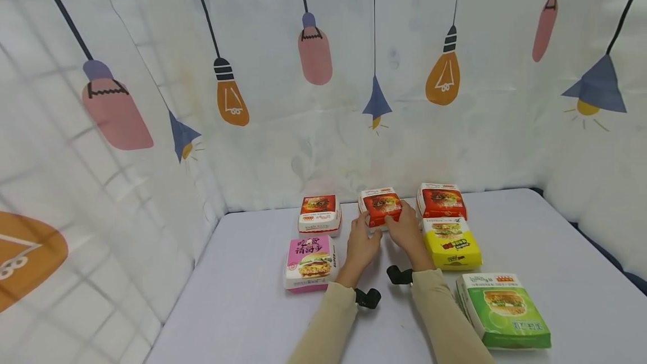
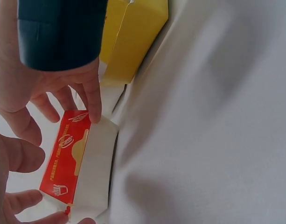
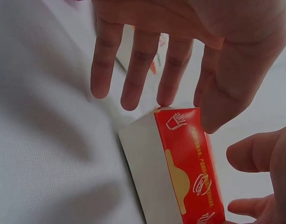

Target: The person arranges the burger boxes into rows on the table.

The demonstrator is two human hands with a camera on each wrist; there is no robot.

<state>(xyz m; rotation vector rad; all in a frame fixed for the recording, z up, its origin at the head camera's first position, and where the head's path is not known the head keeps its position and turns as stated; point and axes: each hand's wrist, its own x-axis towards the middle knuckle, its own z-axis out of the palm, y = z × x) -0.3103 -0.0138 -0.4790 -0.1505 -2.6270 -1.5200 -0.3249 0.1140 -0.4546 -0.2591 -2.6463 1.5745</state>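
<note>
Both hands are at a red-and-white burger box (image 1: pixel 382 206) at the back of the table, one at either end. My left hand (image 1: pixel 360 243) is at its left end; in the right wrist view the fingers (image 3: pixel 142 70) are nearly straight, one tip right at the box corner. My right hand (image 1: pixel 406 232) is at the right end; in the left wrist view one fingertip overlaps the box's front corner, its thumb (image 2: pixel 26 128) apart from the red flap. The box front shows white line drawings and a tan tab, its base close on the cloth.
To the left are another red-and-white box (image 1: pixel 319 215) and a pink burger box (image 1: pixel 310 263). Right of the hands stand a red box (image 1: pixel 442 201), a yellow box (image 1: pixel 451 243) and a larger green box (image 1: pixel 504 308). A lamp-patterned curtain (image 1: pixel 273 156) hangs behind the white-covered table (image 1: pixel 237 302).
</note>
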